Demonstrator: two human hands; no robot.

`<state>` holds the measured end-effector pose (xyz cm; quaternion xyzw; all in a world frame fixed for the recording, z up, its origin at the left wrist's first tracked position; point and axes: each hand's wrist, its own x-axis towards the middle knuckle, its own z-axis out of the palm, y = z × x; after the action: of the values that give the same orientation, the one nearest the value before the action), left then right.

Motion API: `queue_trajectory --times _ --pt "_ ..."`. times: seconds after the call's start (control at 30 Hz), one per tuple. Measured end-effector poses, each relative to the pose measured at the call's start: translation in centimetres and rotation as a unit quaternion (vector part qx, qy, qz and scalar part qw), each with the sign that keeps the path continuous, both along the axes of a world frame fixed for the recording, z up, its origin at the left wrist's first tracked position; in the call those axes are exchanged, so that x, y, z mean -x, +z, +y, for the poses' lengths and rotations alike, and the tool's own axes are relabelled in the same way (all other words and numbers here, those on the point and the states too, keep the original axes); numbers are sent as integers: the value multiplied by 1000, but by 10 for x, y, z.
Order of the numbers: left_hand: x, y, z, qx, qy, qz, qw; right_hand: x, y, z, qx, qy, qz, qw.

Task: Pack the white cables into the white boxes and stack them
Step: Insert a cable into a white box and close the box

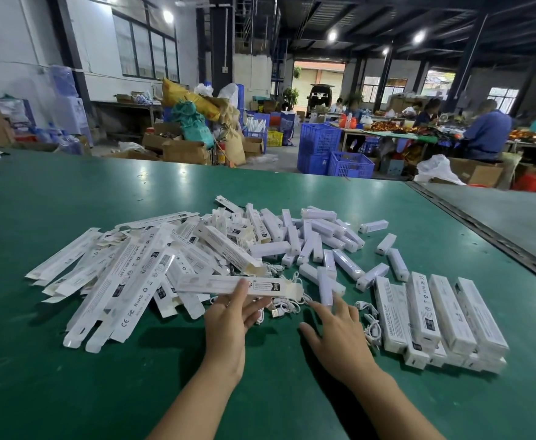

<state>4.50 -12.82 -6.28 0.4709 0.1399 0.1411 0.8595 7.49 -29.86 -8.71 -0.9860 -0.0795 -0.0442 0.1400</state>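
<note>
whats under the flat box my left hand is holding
Under the flat box held by the left hand lie white cables on the green table, and other flat boxes at its left end. What the box itself covers cannot be seen.

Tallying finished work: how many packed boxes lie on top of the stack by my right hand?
4 on top, side by side right of the right hand: leftmost box, second box, third box, rightmost box. Others beneath are partly hidden.
</note>
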Motion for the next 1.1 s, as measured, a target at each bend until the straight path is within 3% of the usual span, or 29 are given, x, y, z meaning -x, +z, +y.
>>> queue_trajectory --times 0.17,0.27,0.43,0.6,0.67,0.9,1.1 --pt "0 0 0 12 9 3 1000 -1 0 -2 -32 -33 -4 999" --pt "0 0 2 17 22 2 1000 0 6 -3 -136 -41 -48 989" --pt "-1 -1 5 27 52 -3 998 8 16 -3 -374 -34 -151 914" --pt "-1 2 7 54 67 -2 996 17 22 -1 -527 -1 -122 841" --pt "0 2 8 59 70 0 996 18 24 0 -546 2 -109 831" --pt "1 3 8 60 64 -7 996 22 22 1 -526 39 -67 847" --pt "0 2 8 61 65 -10 996 23 23 -1 -552 55 -38 831"
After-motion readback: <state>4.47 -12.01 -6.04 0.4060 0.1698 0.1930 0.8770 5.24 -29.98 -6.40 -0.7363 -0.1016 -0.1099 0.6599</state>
